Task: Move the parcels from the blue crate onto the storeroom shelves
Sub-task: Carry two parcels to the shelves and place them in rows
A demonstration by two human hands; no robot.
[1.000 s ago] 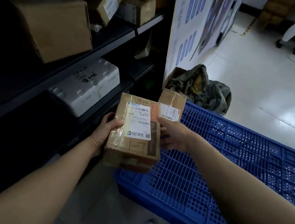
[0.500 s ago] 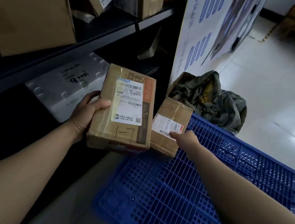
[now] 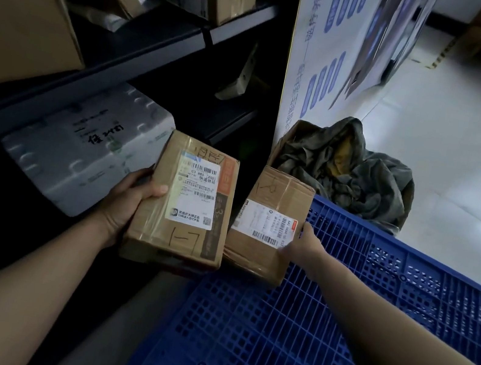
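Moved: right hand (image 3: 302, 244) has left the larger parcel (image 3: 184, 204), which both hands held a second ago, and now takes the smaller parcel (image 3: 271, 220)
Right hand: thumb lies on the smaller parcel's right edge beside its label; fingers are hidden beneath; it reads as a closed grip
Left hand: left hand (image 3: 129, 204) is clamped on the larger parcel's left side, thumb over the top face; it holds the parcel alone, left of centre
Smaller parcel: centre of frame, tilted, at the far left corner of the blue crate (image 3: 375, 286); just beside the larger parcel, contact unclear
Shelves: shelves (image 3: 167, 44) fill the upper left; a white foam box (image 3: 84, 148) sits just left of the left hand
Beyond: olive cloth (image 3: 347, 172) behind the crate, upper centre
Doing it well: probably get the fingers fully under before lifting, since a one-edge hold may let the box swing; keep the left parcel level; choose a free shelf gap first
Against earlier: half a second ago the right hand only touched the label edge; both parcels now sit slightly lower in frame
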